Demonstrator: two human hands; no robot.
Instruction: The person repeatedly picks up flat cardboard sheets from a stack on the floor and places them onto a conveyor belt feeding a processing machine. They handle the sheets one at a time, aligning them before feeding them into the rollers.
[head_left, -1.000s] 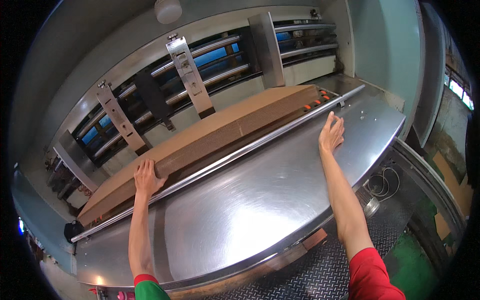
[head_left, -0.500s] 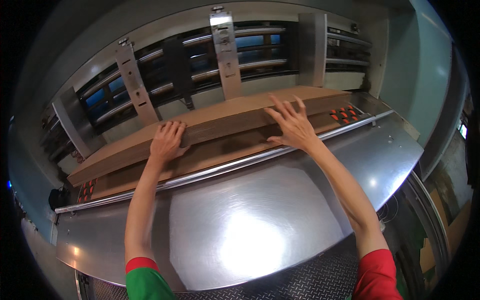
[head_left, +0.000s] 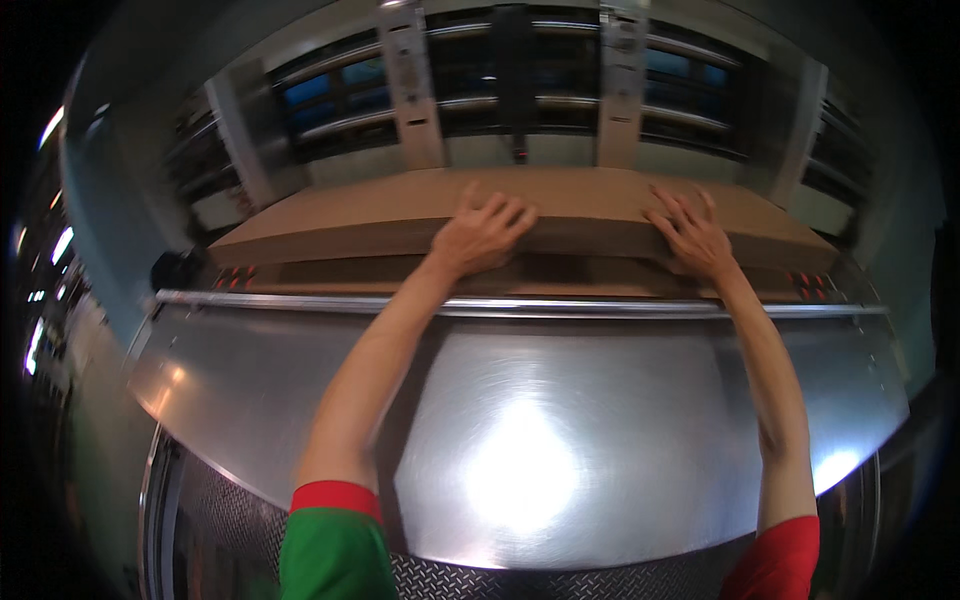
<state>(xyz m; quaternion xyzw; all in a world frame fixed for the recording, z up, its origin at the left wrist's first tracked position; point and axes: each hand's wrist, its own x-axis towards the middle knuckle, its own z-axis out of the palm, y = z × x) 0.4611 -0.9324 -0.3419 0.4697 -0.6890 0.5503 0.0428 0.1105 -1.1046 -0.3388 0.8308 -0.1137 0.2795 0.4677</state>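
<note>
A thick stack of brown cardboard sheets [head_left: 590,190] lies lengthwise across the machine bed, its front edge facing me. My left hand [head_left: 478,238] is at that edge, left of the middle, palm down with its fingers spread over the top sheet. Further right, my right hand [head_left: 692,238] reaches to the same edge, fingers apart and thumb low against the front face. Both hands are slightly blurred, so how firmly they touch is hard to tell. Neither is wrapped round anything. Below the stack, beyond a dark gap, more brown board [head_left: 600,284] shows.
A polished metal bar [head_left: 600,309] runs between me and the boards, with a shiny steel table [head_left: 640,420] on my side. Upright metal brackets [head_left: 408,90] and horizontal rods stand behind the stack. Orange-and-black rollers [head_left: 808,285] show at the bed's ends. Patterned metal floor [head_left: 480,580] lies below.
The view has swung, so the stack and bar now lie level across it. My left hand's fingers have spread from a closer grouping. My right hand remains spread at the front edge.
</note>
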